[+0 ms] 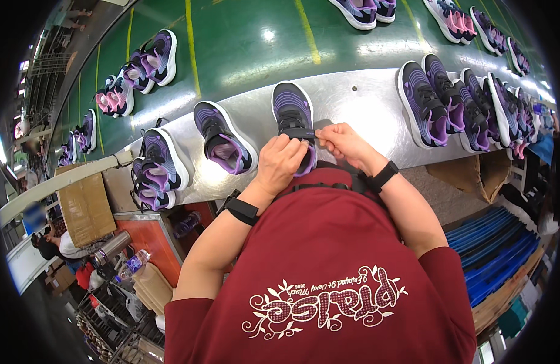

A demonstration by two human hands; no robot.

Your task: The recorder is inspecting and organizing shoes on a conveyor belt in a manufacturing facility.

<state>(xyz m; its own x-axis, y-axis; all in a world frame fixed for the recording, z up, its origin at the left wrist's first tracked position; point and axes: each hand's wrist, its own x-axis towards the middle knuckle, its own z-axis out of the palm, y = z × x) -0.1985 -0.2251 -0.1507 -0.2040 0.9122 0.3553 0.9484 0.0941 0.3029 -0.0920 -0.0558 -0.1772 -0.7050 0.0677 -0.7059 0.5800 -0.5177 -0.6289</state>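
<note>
Our right hand (342,144) pinches the dark strap (298,133); our left hand (280,162) sits curled at the shoe (291,109), grip unclear; best we pull evenly, strap flat.

The metal worktop (377,106) shone in bright light.
Beyond it, a yellow-striped green surface (243,45) spread at twelve o'clock; cardboard (86,209) stood at nine, an orange panel (148,239) at eight, a blue stack (495,258) at four.
</note>
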